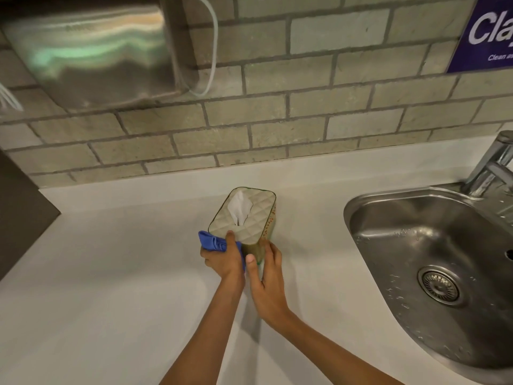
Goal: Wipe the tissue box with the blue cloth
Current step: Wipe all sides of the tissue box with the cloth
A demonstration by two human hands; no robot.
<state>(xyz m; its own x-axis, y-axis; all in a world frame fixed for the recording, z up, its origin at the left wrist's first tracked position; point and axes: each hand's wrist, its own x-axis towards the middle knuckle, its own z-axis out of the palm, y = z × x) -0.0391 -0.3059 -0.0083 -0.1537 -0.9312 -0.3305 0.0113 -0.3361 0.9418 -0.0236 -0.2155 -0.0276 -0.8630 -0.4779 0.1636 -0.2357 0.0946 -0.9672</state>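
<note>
Mid-counter (111,273), left of the sink (416,245), stood the tissue box (244,215), long axis running away from us. Our left hand (222,259) clutched the blue cloth (212,241) against its near-left corner; our right hand (268,276) clasped the near-right side.

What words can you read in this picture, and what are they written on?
"Cla": big white letters on the purple sign on the brick wall, cut off by the picture's edge.
"Clean a": small white line lower on the same sign, also cut off.
A tiny line at the sign's top edge is too cropped to read.
No readable text on the tissue box, blue cloth or sink.
</note>
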